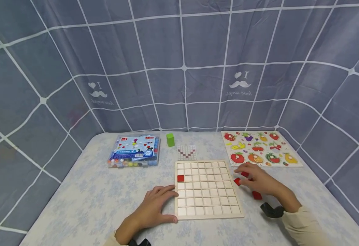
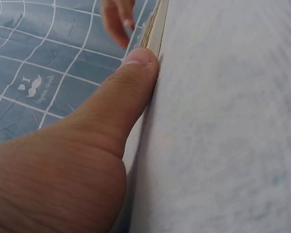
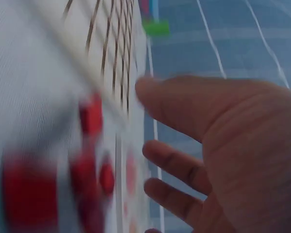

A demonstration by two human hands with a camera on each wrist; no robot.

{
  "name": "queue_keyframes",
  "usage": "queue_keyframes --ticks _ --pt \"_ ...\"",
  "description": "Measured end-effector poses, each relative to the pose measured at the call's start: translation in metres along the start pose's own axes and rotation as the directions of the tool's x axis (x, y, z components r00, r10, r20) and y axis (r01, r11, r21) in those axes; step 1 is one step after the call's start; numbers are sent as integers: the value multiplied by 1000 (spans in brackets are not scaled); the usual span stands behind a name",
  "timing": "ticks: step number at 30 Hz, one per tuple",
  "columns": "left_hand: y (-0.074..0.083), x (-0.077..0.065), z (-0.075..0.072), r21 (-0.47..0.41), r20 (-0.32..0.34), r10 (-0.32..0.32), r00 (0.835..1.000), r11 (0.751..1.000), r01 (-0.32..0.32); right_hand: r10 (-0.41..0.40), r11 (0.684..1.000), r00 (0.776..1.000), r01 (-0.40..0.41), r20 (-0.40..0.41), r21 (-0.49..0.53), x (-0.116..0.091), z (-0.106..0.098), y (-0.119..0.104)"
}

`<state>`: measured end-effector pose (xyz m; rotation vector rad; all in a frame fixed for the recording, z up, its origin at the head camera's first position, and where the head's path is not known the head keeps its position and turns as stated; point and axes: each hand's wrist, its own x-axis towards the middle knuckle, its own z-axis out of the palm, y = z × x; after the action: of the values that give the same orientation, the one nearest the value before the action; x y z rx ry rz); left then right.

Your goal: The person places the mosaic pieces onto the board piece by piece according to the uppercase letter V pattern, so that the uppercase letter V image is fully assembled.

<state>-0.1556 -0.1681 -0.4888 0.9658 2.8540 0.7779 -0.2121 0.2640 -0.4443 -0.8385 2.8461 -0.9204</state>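
Observation:
A wooden grid board (image 1: 209, 217) lies flat on the table with one red square tile (image 1: 181, 178) in a cell of its left column. My left hand (image 1: 155, 209) rests at the board's left edge, thumb and fingertips touching the rim. In the left wrist view its thumb (image 2: 128, 80) lies straight along the board's side. To the right of the board, my right hand (image 1: 260, 179) hovers over several loose red tiles (image 1: 257, 195). Its fingers are spread apart in the right wrist view with nothing between them, and the red tiles (image 3: 31, 194) there are blurred.
Behind the board lies a pattern card (image 1: 187, 152) with a V of red squares, and a green block (image 1: 170, 140) stands near it. A clear box of coloured pieces (image 1: 133, 150) sits back left. A fruit puzzle board (image 1: 260, 148) lies back right, close to my right hand.

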Motion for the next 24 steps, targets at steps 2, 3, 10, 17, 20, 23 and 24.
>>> queue_keyframes --ticks 2,3,10,17,20,23,24 --pt "-1 -1 1 -2 -1 -3 1000 1000 3 48 997 997 -51 -55 -53 -18 -10 14" --pt "-2 -1 1 -6 -1 -5 1000 1000 5 68 995 995 -74 -78 -73 -26 -13 21" --pt "-1 -3 0 -18 -4 -13 1000 1000 13 194 976 974 -203 -113 -78 -56 -19 57" --pt "0 -2 -1 -16 -4 -4 1000 1000 4 295 939 940 -319 -172 -131 -56 -8 61" --pt "0 -1 0 -12 -3 -2 1000 1000 2 300 937 934 -327 -192 -126 -58 -6 62" --pt "0 -1 0 -13 0 -1 1000 1000 1 302 936 932 -330 -202 -121 -61 -5 63" --pt "1 -1 0 -13 0 -1 1000 1000 1 304 936 930 -332 -205 -117 -62 -4 63"
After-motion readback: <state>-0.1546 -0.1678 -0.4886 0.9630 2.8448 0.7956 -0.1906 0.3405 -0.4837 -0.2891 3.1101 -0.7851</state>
